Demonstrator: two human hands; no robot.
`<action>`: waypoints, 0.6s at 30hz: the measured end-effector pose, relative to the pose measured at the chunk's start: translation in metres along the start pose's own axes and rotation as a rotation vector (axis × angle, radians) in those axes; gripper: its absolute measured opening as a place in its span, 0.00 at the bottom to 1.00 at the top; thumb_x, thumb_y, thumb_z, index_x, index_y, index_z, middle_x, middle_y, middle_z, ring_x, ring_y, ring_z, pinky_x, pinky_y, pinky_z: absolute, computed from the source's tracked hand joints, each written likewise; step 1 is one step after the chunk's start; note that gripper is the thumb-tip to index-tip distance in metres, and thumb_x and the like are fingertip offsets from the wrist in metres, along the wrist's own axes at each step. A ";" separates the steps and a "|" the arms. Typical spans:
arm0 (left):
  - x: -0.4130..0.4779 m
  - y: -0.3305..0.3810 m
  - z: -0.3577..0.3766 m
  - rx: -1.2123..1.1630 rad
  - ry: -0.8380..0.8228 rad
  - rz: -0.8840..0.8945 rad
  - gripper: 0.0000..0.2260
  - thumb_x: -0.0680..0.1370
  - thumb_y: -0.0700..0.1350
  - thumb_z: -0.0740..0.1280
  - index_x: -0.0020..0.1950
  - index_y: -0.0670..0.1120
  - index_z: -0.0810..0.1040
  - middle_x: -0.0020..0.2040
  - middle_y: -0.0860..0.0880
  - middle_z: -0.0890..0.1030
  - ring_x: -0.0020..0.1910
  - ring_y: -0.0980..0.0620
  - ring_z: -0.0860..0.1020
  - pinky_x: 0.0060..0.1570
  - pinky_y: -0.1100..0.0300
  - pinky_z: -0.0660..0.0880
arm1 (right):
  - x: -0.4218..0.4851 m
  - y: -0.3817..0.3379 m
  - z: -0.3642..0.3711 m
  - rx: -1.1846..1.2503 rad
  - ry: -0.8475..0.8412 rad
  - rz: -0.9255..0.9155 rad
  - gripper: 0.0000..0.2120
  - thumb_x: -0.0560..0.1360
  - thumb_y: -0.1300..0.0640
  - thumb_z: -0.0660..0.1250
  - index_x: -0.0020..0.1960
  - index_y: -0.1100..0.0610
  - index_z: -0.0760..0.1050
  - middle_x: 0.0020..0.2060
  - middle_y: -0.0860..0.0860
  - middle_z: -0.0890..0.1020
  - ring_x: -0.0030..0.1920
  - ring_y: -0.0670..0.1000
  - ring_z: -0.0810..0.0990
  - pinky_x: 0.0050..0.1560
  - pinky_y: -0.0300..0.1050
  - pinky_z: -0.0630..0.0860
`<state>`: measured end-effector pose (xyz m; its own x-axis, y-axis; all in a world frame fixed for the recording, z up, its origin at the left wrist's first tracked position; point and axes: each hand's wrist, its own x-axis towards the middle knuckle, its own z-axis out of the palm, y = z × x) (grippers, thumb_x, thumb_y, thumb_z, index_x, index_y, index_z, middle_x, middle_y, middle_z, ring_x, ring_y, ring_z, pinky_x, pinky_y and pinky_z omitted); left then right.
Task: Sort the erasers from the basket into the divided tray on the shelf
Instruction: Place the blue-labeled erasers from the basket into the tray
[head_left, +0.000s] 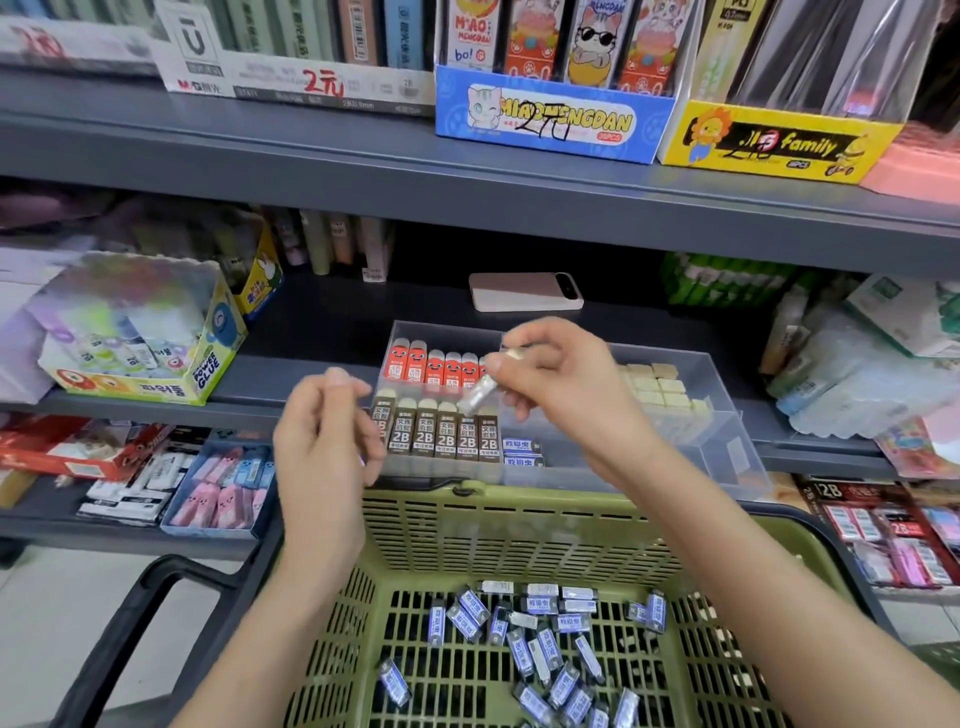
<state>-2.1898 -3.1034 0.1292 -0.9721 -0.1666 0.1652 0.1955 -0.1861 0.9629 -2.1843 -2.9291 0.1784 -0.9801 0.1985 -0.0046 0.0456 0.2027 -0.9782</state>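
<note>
The right hand (566, 379) has its fingers (535, 332) pinched on the top end of one wrapped eraser (480, 391), which dangles tilted over the brown 2B row (447, 436) in the divided tray (727, 431). The left hand (322, 431) hangs by the tray's front corner, loosely curled, nothing visible in it. That's a thin grip on a slick-looking wrapper: one slip and the eraser could land among the 2Bs rather than with the matching blue-and-white ones (522, 453), or tumble back into the green basket (519, 519) below.
</note>
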 end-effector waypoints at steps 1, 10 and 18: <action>0.002 -0.001 -0.001 -0.040 0.042 -0.003 0.11 0.82 0.45 0.58 0.41 0.48 0.73 0.26 0.53 0.72 0.24 0.56 0.68 0.24 0.65 0.64 | 0.005 0.001 0.007 -0.040 -0.037 0.026 0.11 0.71 0.60 0.72 0.47 0.59 0.72 0.27 0.51 0.78 0.24 0.45 0.74 0.27 0.38 0.71; 0.017 -0.003 -0.011 -0.443 0.187 -0.113 0.15 0.74 0.27 0.54 0.46 0.45 0.73 0.35 0.51 0.77 0.36 0.55 0.77 0.46 0.61 0.73 | 0.032 0.005 0.067 -0.578 -0.135 0.008 0.16 0.68 0.49 0.74 0.36 0.63 0.80 0.30 0.55 0.82 0.30 0.48 0.78 0.38 0.48 0.78; 0.018 0.001 -0.008 -0.516 0.104 -0.068 0.12 0.78 0.29 0.55 0.51 0.42 0.72 0.40 0.45 0.79 0.48 0.45 0.81 0.54 0.57 0.76 | 0.024 0.001 0.069 -0.694 -0.070 -0.115 0.15 0.77 0.49 0.64 0.38 0.59 0.77 0.29 0.48 0.78 0.34 0.48 0.77 0.42 0.46 0.75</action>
<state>-2.2062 -3.1142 0.1313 -0.9720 -0.2277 0.0589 0.1964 -0.6480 0.7359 -2.2208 -2.9907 0.1633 -0.9952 0.0818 0.0543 0.0313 0.7881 -0.6148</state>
